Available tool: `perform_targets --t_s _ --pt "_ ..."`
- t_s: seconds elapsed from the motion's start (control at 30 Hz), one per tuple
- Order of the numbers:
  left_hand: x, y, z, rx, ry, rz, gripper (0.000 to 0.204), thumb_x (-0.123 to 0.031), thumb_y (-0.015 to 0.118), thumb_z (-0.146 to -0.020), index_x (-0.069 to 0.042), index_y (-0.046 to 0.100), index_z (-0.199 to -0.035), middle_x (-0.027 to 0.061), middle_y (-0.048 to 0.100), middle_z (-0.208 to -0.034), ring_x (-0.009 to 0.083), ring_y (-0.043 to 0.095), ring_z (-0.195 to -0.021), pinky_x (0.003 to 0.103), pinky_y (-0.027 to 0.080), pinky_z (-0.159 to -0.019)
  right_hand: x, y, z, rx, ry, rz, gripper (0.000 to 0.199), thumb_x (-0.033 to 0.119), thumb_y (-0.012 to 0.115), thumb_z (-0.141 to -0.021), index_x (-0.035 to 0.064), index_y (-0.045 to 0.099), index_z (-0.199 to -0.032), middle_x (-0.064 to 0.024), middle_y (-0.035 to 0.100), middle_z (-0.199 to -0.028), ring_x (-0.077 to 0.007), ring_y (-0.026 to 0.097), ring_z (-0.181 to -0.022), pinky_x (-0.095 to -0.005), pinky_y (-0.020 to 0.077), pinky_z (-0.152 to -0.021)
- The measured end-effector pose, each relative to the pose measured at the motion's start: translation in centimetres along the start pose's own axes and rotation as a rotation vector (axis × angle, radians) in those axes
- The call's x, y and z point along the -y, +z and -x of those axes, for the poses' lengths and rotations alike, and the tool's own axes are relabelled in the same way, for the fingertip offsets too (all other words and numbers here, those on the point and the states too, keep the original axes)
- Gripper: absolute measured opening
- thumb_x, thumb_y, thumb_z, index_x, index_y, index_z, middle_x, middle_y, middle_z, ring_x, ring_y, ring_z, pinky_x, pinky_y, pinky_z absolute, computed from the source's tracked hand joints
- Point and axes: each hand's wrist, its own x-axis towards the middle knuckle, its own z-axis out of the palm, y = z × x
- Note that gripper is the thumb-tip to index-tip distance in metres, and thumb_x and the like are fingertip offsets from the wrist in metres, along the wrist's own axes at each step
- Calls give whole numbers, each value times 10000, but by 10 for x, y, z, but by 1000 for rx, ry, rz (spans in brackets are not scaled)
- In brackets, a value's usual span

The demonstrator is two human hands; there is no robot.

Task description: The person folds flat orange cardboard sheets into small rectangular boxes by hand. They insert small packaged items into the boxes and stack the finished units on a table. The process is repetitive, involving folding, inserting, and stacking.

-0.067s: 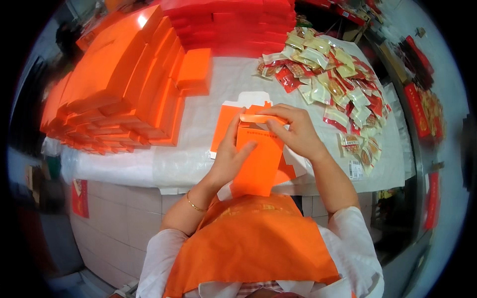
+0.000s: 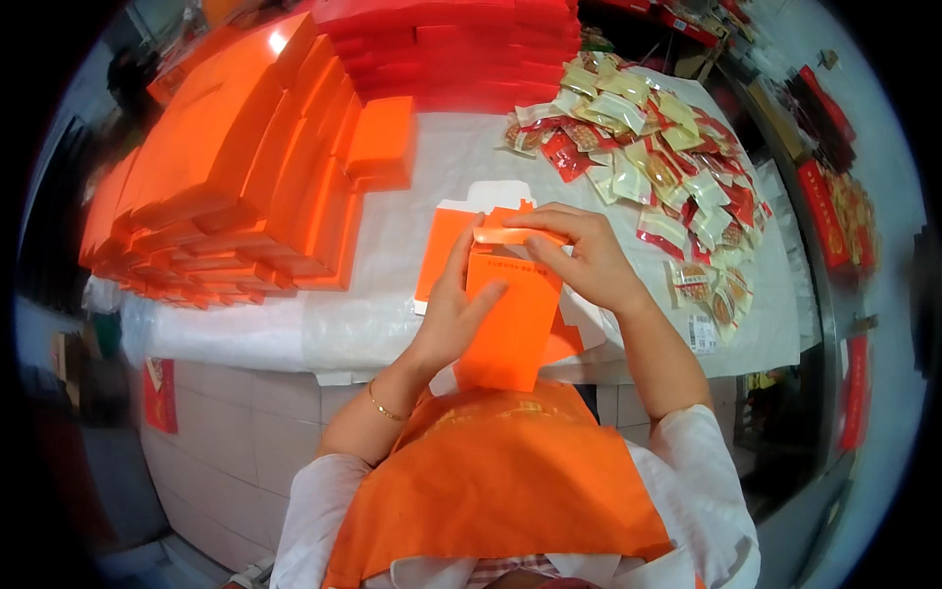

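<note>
An orange cardboard box [image 2: 512, 329] stands tilted in front of me at the table's near edge, its end flap [image 2: 515, 236] partly folded over. My left hand [image 2: 458, 309] grips the box along its left side, thumb lying across the front face. At the top right, my right hand [image 2: 579, 250] has its fingers curled over the flap and its thumb against the box's upper edge. Flat unfolded box blanks [image 2: 444, 250], orange with white tabs, lie on the table beneath and behind it. The inside of the box is mostly hidden.
Stacked orange boxes [image 2: 226, 167] fill the table's left side, with one single box [image 2: 383, 142] beside them. Red boxes [image 2: 461, 54] are piled at the back. A heap of wrapped packets [image 2: 648, 147] lies on the right, near a white label [image 2: 703, 335]. Pale sheeting [image 2: 392, 221] covers the table.
</note>
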Motion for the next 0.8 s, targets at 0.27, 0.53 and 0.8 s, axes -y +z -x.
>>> perform_targets --t_s 0.27,0.53,0.8 --pt "0 19 7 -52 91 -38 745 -69 540 -843 -26 178 -1493 148 211 -1542 270 180 -1436 391 160 -1162 -18 5 17 -60 -126 -144 300 27 564 -834 72 708 -1092 -38 541 -990 -143 519 -916 -261 434 -776" --pt "-2 22 0 -47 -36 -49 745 -27 526 -822 -28 197 -1490 127 256 -1523 238 245 -1406 373 205 -1151 -21 3 25 -77 -157 -192 334 5 519 -830 70 701 -1102 -47 511 -1011 -152 498 -904 -266 422 -778" --pt "2 23 -4 -39 -2 -154 763 18 553 -830 -50 187 -1496 142 239 -1536 262 217 -1431 371 193 -1162 -20 -1 34 -60 -199 -66 390 48 474 -828 60 664 -1168 -89 497 -1046 -200 484 -966 -309 393 -857"
